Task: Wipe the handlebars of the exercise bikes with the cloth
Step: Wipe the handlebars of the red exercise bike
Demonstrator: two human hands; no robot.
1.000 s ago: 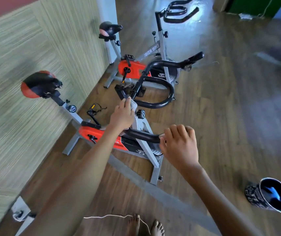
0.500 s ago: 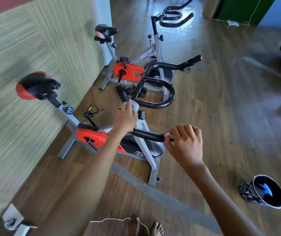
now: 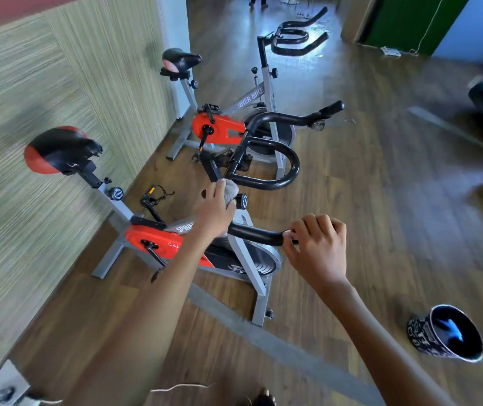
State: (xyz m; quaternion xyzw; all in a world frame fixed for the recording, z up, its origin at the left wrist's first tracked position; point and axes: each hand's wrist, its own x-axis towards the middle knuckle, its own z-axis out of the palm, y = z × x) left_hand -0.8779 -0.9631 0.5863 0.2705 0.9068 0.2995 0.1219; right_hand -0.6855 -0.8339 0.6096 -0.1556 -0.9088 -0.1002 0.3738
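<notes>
Two bare forearms reach in from the lower edge of the view, neither covered by a sleeve, glove or wrap anywhere along the visible length. The left hand (image 3: 215, 210) wears no ring, watch or band, and its wrist is equally plain. The right hand (image 3: 318, 250) is likewise unadorned, knuckles and fingers (image 3: 312, 222) free of jewellery, the nails short. At the bottom edge the toes of a bare foot (image 3: 263, 397) show, without shoe or sock; little more of it can be seen.

Grey cloth (image 3: 231, 189), black handlebars (image 3: 266, 159), red-and-black saddle (image 3: 58, 149), orange-red chain guard (image 3: 154, 240), brown wood-grain floor (image 3: 381, 200), black white-patterned cup (image 3: 445, 334).
</notes>
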